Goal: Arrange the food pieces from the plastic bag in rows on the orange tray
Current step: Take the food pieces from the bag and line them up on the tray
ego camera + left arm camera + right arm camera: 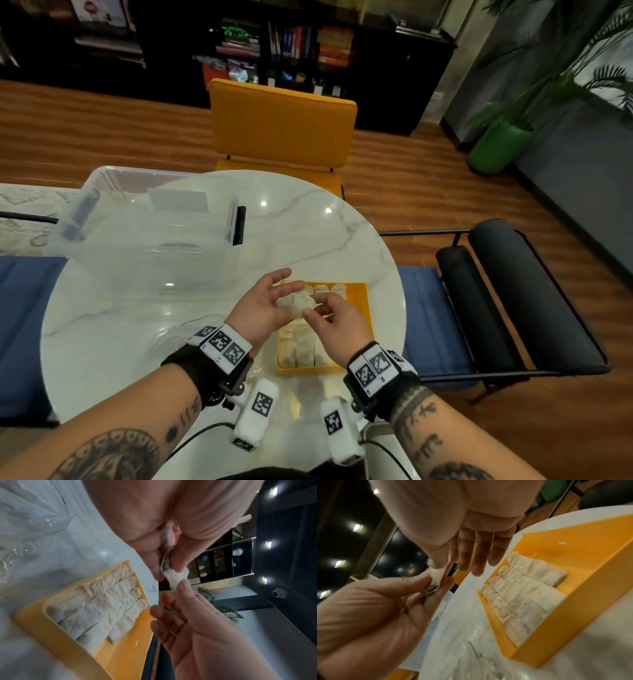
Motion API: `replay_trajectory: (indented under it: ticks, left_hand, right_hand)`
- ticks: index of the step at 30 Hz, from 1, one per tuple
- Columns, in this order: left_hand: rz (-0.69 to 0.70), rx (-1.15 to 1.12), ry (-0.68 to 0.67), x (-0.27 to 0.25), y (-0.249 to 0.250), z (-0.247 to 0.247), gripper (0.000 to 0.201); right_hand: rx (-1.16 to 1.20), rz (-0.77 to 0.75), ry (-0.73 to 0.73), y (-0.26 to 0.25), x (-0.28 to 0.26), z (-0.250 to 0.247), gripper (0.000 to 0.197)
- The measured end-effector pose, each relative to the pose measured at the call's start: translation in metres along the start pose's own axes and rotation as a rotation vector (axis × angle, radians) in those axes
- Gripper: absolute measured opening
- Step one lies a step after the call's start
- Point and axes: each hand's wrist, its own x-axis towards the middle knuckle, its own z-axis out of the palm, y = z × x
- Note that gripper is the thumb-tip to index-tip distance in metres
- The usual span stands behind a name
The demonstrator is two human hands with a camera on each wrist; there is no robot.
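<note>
A pale, flour-dusted food piece (302,309) with dark filling hangs between both hands above the orange tray (367,310). My right hand (317,311) pinches it between thumb and forefinger; the piece (435,580) shows in that pinch in the right wrist view. My left hand (286,298) holds the piece's other end (176,578) with its thumb tip, its other fingers nearly straight. Several like pieces (305,346) lie in tight rows filling the tray's left part (102,608); the tray's right strip (573,555) is bare. The clear plastic bag (178,337) lies left of the tray.
A large clear storage bin (147,222) stands on the round marble table (308,219) at the back left. An orange chair (281,126) sits beyond the table, and a black chair (507,294) to the right. The tray lies near the table's right edge.
</note>
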Motion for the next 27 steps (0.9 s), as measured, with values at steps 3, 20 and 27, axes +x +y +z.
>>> replay_trajectory:
  ticks: [3, 20, 27]
  left_hand:
    - [0.030, 0.026, -0.020, 0.001, -0.002, 0.001, 0.070]
    - [0.033, 0.222, 0.091, 0.010, -0.017, 0.000, 0.007]
    - [-0.046, 0.401, 0.146, 0.022, -0.031, -0.012, 0.005]
  right_hand:
    - [0.037, 0.019, 0.062, -0.005, 0.010, -0.003, 0.010]
    - [0.018, -0.064, -0.063, -0.021, 0.017, -0.031, 0.019]
    - [-0.192, -0.089, -0.001, -0.013, 0.033, -0.053, 0.002]
